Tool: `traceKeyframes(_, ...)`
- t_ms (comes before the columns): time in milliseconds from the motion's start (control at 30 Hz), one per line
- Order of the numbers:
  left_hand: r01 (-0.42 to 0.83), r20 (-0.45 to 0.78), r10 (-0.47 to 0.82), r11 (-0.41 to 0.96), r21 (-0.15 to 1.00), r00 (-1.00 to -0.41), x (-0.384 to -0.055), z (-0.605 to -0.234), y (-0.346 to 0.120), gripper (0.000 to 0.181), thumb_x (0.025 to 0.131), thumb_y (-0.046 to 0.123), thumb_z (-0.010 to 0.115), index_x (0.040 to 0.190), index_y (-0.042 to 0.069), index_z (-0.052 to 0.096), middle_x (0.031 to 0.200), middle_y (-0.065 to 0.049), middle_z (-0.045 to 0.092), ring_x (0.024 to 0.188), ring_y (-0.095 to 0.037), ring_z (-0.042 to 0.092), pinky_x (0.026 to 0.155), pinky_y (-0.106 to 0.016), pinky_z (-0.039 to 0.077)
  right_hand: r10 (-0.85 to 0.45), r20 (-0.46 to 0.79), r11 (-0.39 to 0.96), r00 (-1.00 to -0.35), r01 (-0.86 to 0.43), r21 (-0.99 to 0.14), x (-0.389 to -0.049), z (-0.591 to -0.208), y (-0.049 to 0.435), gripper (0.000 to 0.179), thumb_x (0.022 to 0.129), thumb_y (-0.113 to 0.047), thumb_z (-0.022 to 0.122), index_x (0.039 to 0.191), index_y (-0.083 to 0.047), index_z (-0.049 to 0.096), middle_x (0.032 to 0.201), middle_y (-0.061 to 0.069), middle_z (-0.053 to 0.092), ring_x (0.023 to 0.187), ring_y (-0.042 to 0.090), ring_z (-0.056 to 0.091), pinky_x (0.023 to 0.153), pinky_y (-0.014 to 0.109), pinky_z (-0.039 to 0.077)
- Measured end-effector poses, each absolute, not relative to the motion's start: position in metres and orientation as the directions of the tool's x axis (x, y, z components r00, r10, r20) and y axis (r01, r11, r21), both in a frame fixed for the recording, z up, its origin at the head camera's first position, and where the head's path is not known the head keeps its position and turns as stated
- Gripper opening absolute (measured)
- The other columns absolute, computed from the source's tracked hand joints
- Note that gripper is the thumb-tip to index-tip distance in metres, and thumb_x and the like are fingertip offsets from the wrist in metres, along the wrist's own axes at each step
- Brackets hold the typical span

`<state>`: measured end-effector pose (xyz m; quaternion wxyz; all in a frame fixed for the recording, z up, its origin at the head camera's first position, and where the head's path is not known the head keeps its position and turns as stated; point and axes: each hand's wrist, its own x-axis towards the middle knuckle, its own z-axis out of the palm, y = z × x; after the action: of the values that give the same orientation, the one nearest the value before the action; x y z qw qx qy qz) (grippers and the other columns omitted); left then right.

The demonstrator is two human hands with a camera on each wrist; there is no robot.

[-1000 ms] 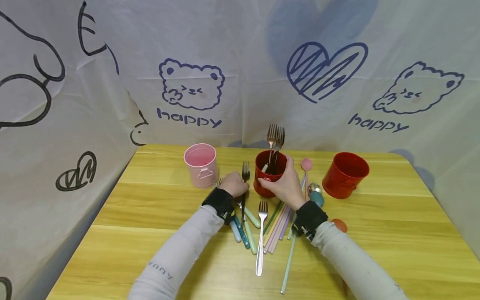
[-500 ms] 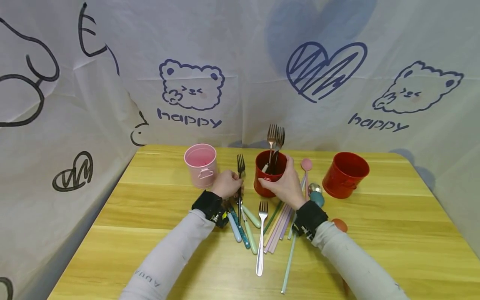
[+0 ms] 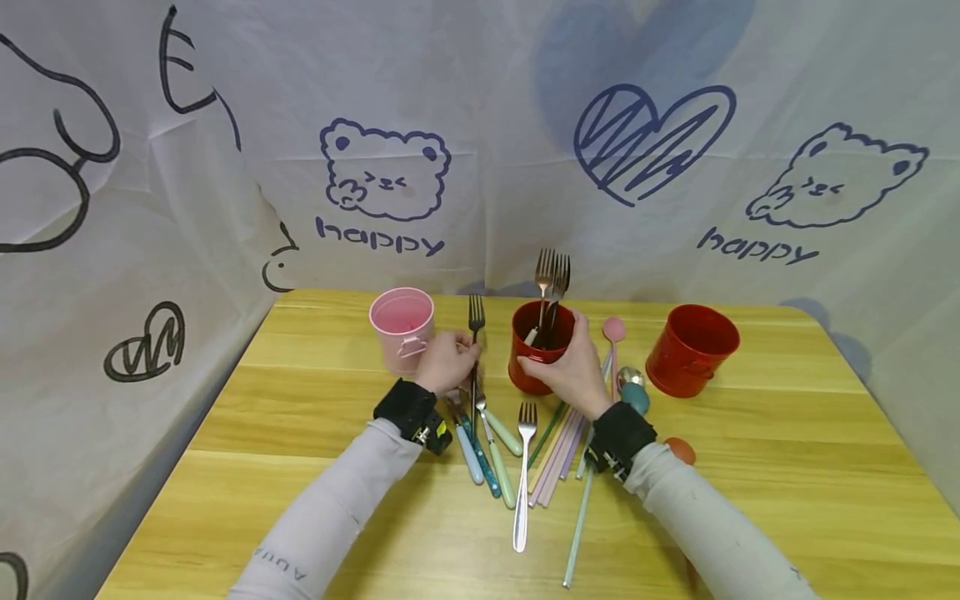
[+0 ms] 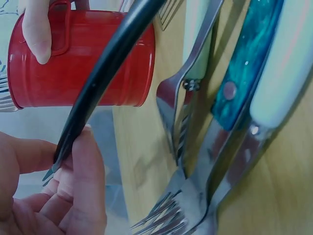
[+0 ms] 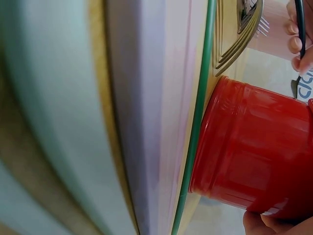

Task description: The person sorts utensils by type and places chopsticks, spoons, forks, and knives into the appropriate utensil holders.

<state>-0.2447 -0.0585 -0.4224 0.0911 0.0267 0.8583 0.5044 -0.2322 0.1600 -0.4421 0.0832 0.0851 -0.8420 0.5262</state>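
Observation:
My left hand pinches a black fork between thumb and fingers, tines pointing up and away. In the left wrist view, the fork's dark handle slants above the table. My right hand grips the rim and side of the middle red bucket. Several forks stand in that bucket, tines up. Below my left hand lie utensils with a light blue handle, a teal speckled handle and pale green handles. A silver fork lies alone in front of the bucket.
A pink bucket stands at the left, close beside my left hand. Another red bucket is at the right. Long pastel sticks, a pink spoon and a teal-and-metal utensil lie around my right forearm.
My left hand has drawn slightly left and away from me, lifting the black fork from among the utensils. My right hand stays on the red bucket.

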Motion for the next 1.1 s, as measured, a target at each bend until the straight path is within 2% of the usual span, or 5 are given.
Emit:
traceKeyframes(167, 0.027, -0.049, 0.118, 0.574, 0.819, -0.992, -0.246, -0.417, -0.061, 0.019, 0.101, 0.020, 0.057, 0.097, 0.002, 0.062, 0.069, -0.008, 0.070, 0.046, -0.006, 0.053, 0.048, -0.020, 0.044, -0.057, 0.233, 0.429, -0.971, -0.234, -0.872, -0.233, -0.443, 0.161, 0.094, 0.078, -0.020, 0.085, 0.150, -0.005, 0.026, 0.145, 0.018, 0.048, 0.131, 0.036, 0.052, 0.109, 0.054, 0.047)
traceKeyframes(533, 0.081, 0.036, 0.087, 0.599, 0.797, -0.996, -0.248, -0.402, -0.057, 0.022, 0.102, 0.026, 0.059, 0.102, 0.005, 0.065, 0.079, -0.010, 0.073, 0.056, -0.009, 0.057, 0.053, -0.020, 0.043, -0.062, 0.235, 0.438, -0.970, -0.238, -0.867, -0.233, -0.443, 0.159, 0.095, 0.078, -0.020, 0.085, 0.150, -0.004, 0.026, 0.145, 0.019, 0.048, 0.131, 0.037, 0.052, 0.109, 0.054, 0.048)
traceKeyframes(700, 0.143, 0.124, 0.075, 0.624, 0.768, -0.989, -0.249, -0.387, -0.050, 0.025, 0.102, 0.029, 0.058, 0.109, 0.007, 0.066, 0.083, -0.009, 0.073, 0.065, -0.016, 0.062, 0.056, -0.022, 0.042, -0.057, 0.242, 0.453, -0.969, -0.241, -0.858, -0.232, -0.443, 0.159, 0.095, 0.078, -0.021, 0.086, 0.150, -0.005, 0.026, 0.145, 0.019, 0.048, 0.131, 0.036, 0.052, 0.109, 0.053, 0.047)
traceKeyframes(933, 0.249, 0.255, 0.072, 0.579, 0.776, -0.964, -0.253, -0.363, -0.038, 0.021, 0.102, 0.027, 0.058, 0.107, 0.008, 0.065, 0.086, -0.009, 0.073, 0.066, -0.021, 0.062, 0.058, -0.024, 0.040, -0.052, 0.236, 0.454, -0.970, -0.234, -0.860, -0.231, -0.443, 0.159, 0.095, 0.078, -0.021, 0.085, 0.150, -0.005, 0.026, 0.145, 0.019, 0.048, 0.130, 0.037, 0.053, 0.109, 0.053, 0.047)
traceKeyframes(1100, 0.320, 0.342, 0.064, 0.545, 0.775, -0.937, -0.258, -0.347, -0.030, 0.021, 0.103, 0.026, 0.058, 0.107, 0.007, 0.066, 0.091, -0.010, 0.074, 0.076, -0.024, 0.067, 0.067, -0.029, 0.050, -0.051, 0.250, 0.463, -0.967, -0.245, -0.852, -0.232, -0.443, 0.159, 0.095, 0.078, -0.022, 0.086, 0.149, -0.004, 0.026, 0.144, 0.019, 0.049, 0.129, 0.037, 0.054, 0.108, 0.053, 0.048)
